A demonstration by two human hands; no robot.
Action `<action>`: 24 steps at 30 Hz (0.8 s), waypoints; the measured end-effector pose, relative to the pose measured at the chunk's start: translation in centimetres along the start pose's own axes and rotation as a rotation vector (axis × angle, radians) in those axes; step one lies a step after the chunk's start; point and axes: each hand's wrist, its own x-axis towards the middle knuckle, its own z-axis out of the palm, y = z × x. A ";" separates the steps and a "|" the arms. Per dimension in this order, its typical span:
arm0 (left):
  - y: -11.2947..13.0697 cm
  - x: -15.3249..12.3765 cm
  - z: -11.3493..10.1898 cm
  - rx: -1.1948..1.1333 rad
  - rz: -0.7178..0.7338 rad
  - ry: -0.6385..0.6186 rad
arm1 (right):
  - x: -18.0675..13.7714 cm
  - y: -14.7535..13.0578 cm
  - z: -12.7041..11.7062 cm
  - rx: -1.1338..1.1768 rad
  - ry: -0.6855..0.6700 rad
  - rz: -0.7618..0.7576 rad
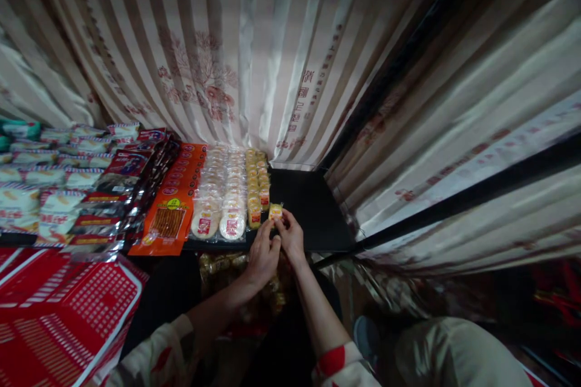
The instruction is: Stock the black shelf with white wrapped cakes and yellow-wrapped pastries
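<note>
A small yellow snack packet [275,211] is pinched at the near edge of the black shelf, beside rows of similar yellow packets [255,202]. My right hand [290,237] grips it with thumb and forefinger from the right. From the left, my left hand [264,254] is closed with its fingertips at the packet's lower edge. Left of the yellow rows lie lines of clear-wrapped round white crackers [233,225]. Beneath my hands, partly hidden by them, are more gold-wrapped packets [220,263].
Orange snack bags [167,217], dark red bags [122,175] and white striped bags [59,208] fill the shelf's left part. A red plastic basket [97,314] stands at lower left. The black shelf [308,205] ends at a printed curtain [272,42] and a dark pole [385,78].
</note>
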 end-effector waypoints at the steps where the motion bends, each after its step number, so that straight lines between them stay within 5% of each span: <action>1: -0.1 0.5 0.2 -0.001 -0.017 0.009 | 0.5 0.1 0.3 -0.013 0.004 -0.016; 10: 0.0 2.3 0.1 -0.038 -0.090 -0.020 | 2.5 0.0 2.8 -0.060 -0.050 -0.125; 24: 0.6 2.4 -0.1 -0.139 -0.159 -0.096 | 1.4 0.4 2.6 -0.210 -0.061 -0.181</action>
